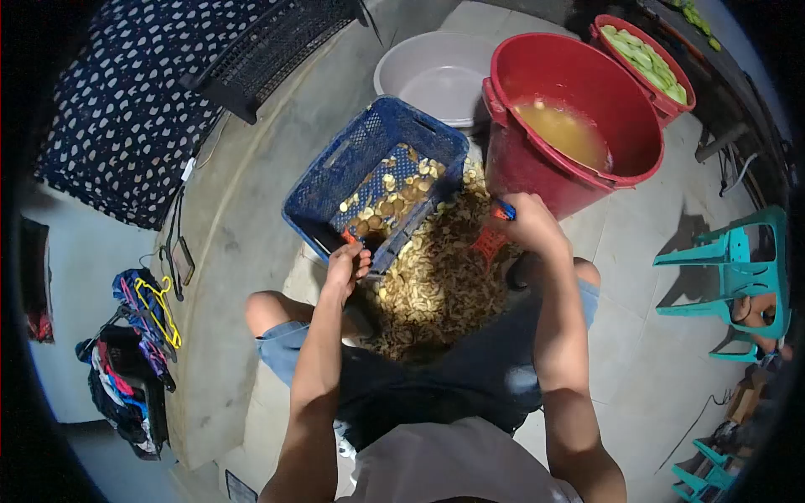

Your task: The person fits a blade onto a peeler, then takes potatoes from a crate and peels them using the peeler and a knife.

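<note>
My left hand (348, 264) is closed at the near left corner of a blue mesh crate (314, 180), by a small orange-red thing (350, 237); its grip is too small to make out. Pale slices and brown round pieces (394, 201) lie in the tilted crate. In my right hand (530, 220) is a tool with a blue handle (503, 210) and an orange-red slotted head (489, 243), held over a heap of peelings and pale slices (428, 285) between my legs.
Beyond my right hand stands a red bucket (537, 159) with cloudy yellowish liquid. A pale basin (436, 71) is behind the crate. Green pieces fill another red tub (646, 63) at the back right. Teal stools (742, 251) stand at the right.
</note>
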Demonstrator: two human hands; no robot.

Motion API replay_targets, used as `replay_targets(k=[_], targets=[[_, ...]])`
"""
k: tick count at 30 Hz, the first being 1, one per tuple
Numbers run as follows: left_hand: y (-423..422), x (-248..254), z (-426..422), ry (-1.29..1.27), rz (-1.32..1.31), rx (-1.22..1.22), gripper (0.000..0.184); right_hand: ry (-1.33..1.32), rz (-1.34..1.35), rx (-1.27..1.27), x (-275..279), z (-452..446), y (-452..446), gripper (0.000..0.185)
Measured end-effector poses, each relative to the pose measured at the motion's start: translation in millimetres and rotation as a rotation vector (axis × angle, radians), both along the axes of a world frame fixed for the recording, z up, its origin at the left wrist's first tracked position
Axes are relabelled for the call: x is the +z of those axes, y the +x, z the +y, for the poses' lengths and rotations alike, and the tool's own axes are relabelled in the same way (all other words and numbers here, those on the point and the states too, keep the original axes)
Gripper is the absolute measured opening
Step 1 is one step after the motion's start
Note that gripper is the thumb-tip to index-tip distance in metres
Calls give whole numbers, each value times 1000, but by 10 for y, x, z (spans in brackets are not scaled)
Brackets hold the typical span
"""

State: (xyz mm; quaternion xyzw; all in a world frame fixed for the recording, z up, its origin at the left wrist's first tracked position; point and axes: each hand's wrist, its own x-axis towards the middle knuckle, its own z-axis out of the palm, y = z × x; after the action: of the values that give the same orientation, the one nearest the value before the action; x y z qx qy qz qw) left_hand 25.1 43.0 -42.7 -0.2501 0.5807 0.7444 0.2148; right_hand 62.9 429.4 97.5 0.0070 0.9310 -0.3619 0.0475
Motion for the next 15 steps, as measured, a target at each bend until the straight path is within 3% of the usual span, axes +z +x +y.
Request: replay_targets(k=[2,5,13,14,15], targets=[[-232,9,39,-32,16,-11,10,68,-125,34,83,-63,-71,33],[-599,-195,4,-107,46,-38,9,66,-108,-10,148,-160,-146,31],[-1401,-1279,101,-451,-89,-251,8,87,-310,47,11,-190,-746,24],[-1472,-2171,-135,-623,0,-384,36,101,-273,94,-13,-171,-822,24],[-1540,-2280,-58,-758,8,-488,40,99,-286,99,-19,-171,-902,24]])
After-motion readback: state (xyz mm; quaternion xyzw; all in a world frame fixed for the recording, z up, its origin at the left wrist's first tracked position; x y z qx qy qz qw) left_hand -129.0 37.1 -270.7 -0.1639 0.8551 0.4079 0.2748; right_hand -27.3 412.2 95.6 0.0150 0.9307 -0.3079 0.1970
